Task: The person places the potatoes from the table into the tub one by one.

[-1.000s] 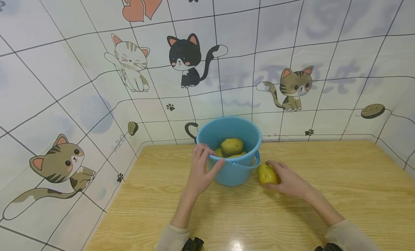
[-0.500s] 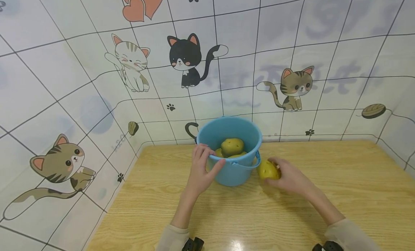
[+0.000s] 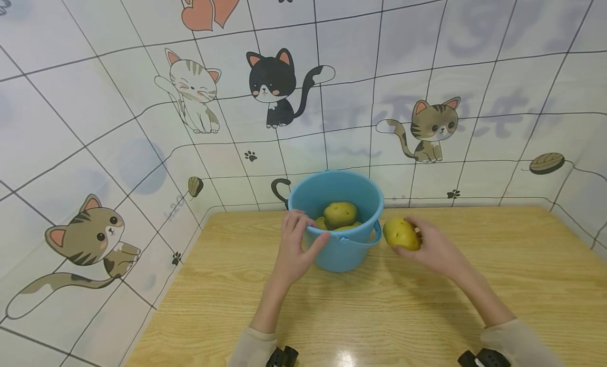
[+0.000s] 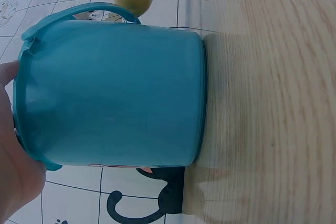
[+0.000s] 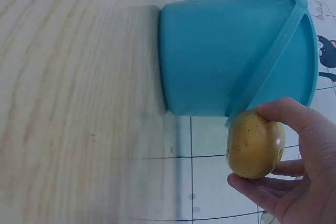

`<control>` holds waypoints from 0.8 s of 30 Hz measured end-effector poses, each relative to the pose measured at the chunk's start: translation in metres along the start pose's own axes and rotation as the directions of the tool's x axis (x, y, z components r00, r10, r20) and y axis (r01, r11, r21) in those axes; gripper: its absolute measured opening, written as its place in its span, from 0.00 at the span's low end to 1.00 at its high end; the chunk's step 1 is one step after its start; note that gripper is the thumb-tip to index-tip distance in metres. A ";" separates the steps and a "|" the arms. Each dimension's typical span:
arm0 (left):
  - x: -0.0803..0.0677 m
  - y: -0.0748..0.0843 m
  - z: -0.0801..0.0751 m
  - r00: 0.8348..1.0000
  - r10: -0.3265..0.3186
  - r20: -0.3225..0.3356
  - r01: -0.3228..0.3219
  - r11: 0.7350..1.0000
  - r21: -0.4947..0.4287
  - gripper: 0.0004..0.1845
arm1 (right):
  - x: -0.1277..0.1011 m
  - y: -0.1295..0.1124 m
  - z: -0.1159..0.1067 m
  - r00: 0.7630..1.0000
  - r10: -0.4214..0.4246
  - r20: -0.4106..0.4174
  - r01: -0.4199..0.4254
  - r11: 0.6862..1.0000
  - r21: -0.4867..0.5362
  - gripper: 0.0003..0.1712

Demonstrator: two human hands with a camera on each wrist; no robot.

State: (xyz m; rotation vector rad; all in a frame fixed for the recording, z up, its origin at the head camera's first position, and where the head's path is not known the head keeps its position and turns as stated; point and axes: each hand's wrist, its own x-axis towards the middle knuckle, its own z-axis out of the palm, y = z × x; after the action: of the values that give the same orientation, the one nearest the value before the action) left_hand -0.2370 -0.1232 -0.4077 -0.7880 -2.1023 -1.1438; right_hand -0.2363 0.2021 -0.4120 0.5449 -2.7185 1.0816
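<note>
A blue bucket (image 3: 341, 256) stands upright on the table, several yellow potatoes (image 3: 340, 215) inside it. My left hand (image 3: 296, 251) grips the near left of its rim, thumb outside and fingers over the edge. Just right of the bucket, my right hand (image 3: 433, 248) holds another yellow potato (image 3: 400, 234) between thumb and fingers. The right wrist view shows this potato (image 5: 255, 144) raised off the wood, close to the bucket's handle (image 5: 270, 59). In the left wrist view the bucket's wall (image 4: 113, 95) fills the middle.
The wooden table (image 3: 512, 261) runs up to a tiled-pattern wall (image 3: 351, 82) printed with cartoon cats, right behind the bucket. A second wall (image 3: 85, 161) borders the table on the left. Dark wrist devices (image 3: 483, 358) sit on both sleeves.
My right hand has lifted the potato off the table, up and slightly right, beside the bucket. The left hand and the bucket have stayed in place.
</note>
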 end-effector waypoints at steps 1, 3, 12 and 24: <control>0.000 0.000 0.000 1.000 -0.001 0.000 0.001 1.000 0.000 0.11 | 0.000 -0.001 -0.002 1.000 0.000 -0.008 0.000 1.000 -0.003 0.45; 0.000 0.000 0.000 1.000 -0.002 0.001 0.002 1.000 0.000 0.11 | 0.001 -0.003 -0.006 1.000 -0.003 -0.028 0.002 1.000 -0.010 0.45; 0.000 0.001 0.000 1.000 -0.005 0.002 0.005 1.000 -0.001 0.11 | 0.001 -0.014 -0.014 0.986 -0.076 -0.148 0.075 0.997 -0.009 0.43; 0.000 0.001 -0.001 1.000 -0.010 0.007 0.010 1.000 0.000 0.11 | 0.004 -0.030 -0.020 0.945 -0.154 -0.288 0.147 0.988 -0.046 0.42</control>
State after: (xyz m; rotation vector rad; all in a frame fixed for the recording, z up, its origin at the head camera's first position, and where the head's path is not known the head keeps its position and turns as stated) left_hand -0.2363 -0.1235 -0.4068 -0.7827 -2.1145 -1.1476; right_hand -0.2275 0.1948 -0.3771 0.5332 -2.3908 1.0008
